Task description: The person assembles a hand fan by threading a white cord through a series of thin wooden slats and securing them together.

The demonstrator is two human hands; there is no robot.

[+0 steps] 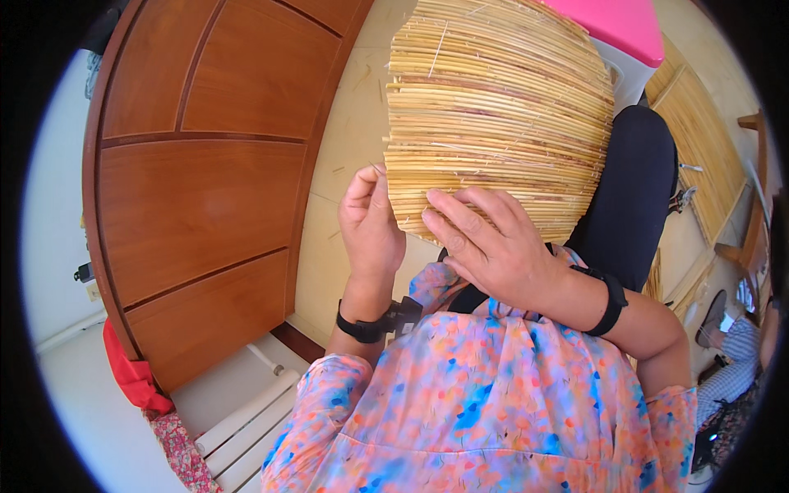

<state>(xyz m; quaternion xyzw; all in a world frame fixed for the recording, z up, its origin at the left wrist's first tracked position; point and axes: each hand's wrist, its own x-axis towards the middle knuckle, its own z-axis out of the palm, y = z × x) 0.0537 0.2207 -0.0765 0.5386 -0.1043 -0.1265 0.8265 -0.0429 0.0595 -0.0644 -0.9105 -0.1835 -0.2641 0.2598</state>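
A panel of yellow straw stalks (493,117), laid side by side and stitched with white thread, spreads out in front of me over my lap. At its lower left edge my left hand (370,212) pinches a thin needle (375,167) between thumb and fingertips, its point upward. My right hand (493,237) rests flat on the lower part of the panel, fingers spread and pointing left. Loose white thread (438,49) lies across the stalks near the top. What is under the panel is hidden.
A wooden panelled board (203,203) stands at the left. Behind the straw panel is a white box with a pink lid (622,24). More straw panels (703,148) lie on the floor at the right, near wooden furniture legs. Another person's patterned clothing (730,382) shows at the far right.
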